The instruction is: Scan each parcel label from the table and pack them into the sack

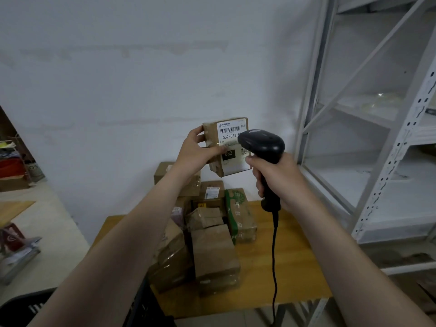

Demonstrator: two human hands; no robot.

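- Left hand [195,149]: one. Raised at arm's length, thumb laid across the label face, fingers wrapped round the left edge of the parcel; it grips firmly.
- Right hand [276,178]: one. Closed in a fist round the scanner handle, forefinger at the front of the grip, wrist upright.
- Held parcel [213,161]: one, brown taped carton, in the air above the pile and in front of the wall [118,79], tilted slightly, label toward me.
- Label [230,132]: one, white, with barcode, "032-038" and a black "032" block; its right part is hidden behind the scanner head.
- Scanner [262,143]: one, black, pistol-grip, head just before the label; whether it touches I cannot tell.
- Cable [274,256]: one, black, hanging from the handle across the tabletop and past its near edge.
- Tabletop [290,267]: one, wooden; bare wood shows right of the pile and along the near edge.
- Piled parcels [212,251]: about seven cartons I can tell apart, stacked against the wall at the back left; one is green-printed [239,215]. Overlaps prevent an exact count.
- Shelving rack [382,138]: one, white metal, standing just right of the tabletop.
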